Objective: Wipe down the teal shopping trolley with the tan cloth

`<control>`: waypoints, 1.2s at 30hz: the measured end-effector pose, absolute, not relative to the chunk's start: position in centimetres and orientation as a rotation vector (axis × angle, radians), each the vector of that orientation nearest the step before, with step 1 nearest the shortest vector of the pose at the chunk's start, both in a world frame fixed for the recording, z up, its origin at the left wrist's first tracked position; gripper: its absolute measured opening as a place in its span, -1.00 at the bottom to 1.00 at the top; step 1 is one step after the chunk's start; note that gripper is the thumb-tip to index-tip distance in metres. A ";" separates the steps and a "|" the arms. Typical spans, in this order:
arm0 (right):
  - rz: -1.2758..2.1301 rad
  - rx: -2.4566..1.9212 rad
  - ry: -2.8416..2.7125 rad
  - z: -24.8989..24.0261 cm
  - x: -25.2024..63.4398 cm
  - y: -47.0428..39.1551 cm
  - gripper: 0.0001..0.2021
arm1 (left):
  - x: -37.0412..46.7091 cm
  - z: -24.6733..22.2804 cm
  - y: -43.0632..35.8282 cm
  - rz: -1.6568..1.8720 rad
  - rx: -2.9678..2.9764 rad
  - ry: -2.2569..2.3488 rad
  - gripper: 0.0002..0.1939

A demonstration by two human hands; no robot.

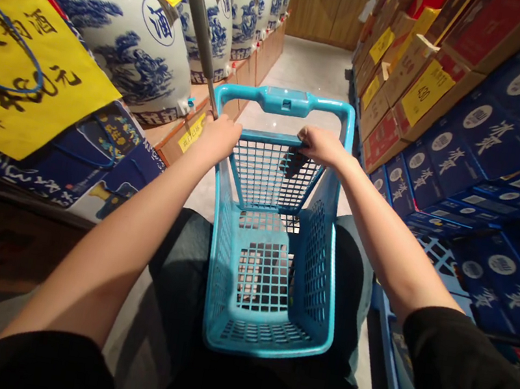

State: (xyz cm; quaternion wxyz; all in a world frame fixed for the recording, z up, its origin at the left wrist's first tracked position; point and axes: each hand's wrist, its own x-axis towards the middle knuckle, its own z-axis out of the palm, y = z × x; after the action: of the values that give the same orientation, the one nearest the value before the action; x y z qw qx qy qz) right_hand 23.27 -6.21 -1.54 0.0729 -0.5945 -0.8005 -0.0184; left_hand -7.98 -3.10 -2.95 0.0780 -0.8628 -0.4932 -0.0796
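Note:
A small blue plastic shopping cart (334, 285) stands between my knees, with the grid floor of its basket showing nothing in it. My left hand (221, 139) is closed on the cart's frame at the left end of the inner grid panel (276, 174). Right beside that hand, a grey pole (201, 24) rises from the cart's left corner. My right hand (319, 146) wraps its fingers over the right part of the panel's top edge. A dark patch lies on the grid beneath it. Beyond both hands is the cart's raised push handle (285, 102).
Large blue-and-white jars (147, 65) line the left side on a wooden ledge. A yellow price sign (23, 71) hangs nearer. Blue boxes (478, 124) and brown cartons (400, 72) are stacked on the right. The aisle floor (305, 63) runs ahead to a wooden counter (326, 11).

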 end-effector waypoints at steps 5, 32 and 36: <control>-0.003 -1.786 -2.508 -1.1 23.7 -4.5 -0.62 | -7.2 -3.3 -3.7 -0.151 -2.466 -1.530 -0.53; -0.148 -1.426 -2.308 -4.7 12.0 -8.9 -0.54 | -5.1 -3.2 -5.2 -0.258 -2.446 -1.632 -0.42; -0.120 -1.357 -2.269 -5.9 12.8 -9.0 -0.53 | -5.2 -3.2 -6.1 -0.348 -2.422 -1.638 -0.45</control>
State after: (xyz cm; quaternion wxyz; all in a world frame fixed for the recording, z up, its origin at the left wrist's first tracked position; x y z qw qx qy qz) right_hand 12.80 -8.98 -5.86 0.2452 -0.4971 -0.8312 -0.0439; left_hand -5.22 -6.07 -3.23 0.0981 -0.8185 -0.5537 -0.1176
